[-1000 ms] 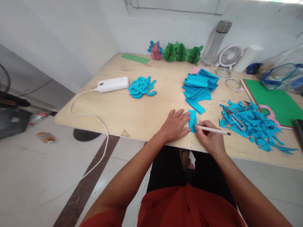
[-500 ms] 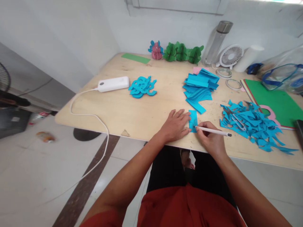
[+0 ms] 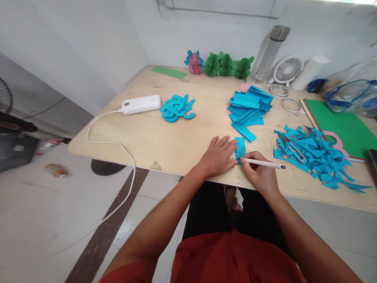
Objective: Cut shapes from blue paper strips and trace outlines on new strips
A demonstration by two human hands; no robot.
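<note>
A small blue paper piece (image 3: 240, 147) lies near the table's front edge, with a faint dark line drawn on it. My left hand (image 3: 218, 157) rests flat with its fingers spread, the tips pressing the paper's left side. In my right hand (image 3: 262, 175) is a white pen (image 3: 263, 162), pinched between thumb and fingers, its tip on the lower part of the paper. Beyond the paper sits a pile of folded blue paper strips (image 3: 250, 108). Cut blue curved shapes (image 3: 176, 107) are heaped to the left.
Blue paper scraps (image 3: 318, 157) with scissors (image 3: 296, 151) among them spread at right, beside green paper sheets (image 3: 350, 127). A white power bank (image 3: 141, 104) with a cable lies left. Along the wall stand green paper figures (image 3: 225, 65), a bottle (image 3: 271, 53) and a small fan (image 3: 287, 70).
My right hand and the pen have shifted slightly left, moving the tip along the lower part of the paper. My left hand stays in place.
</note>
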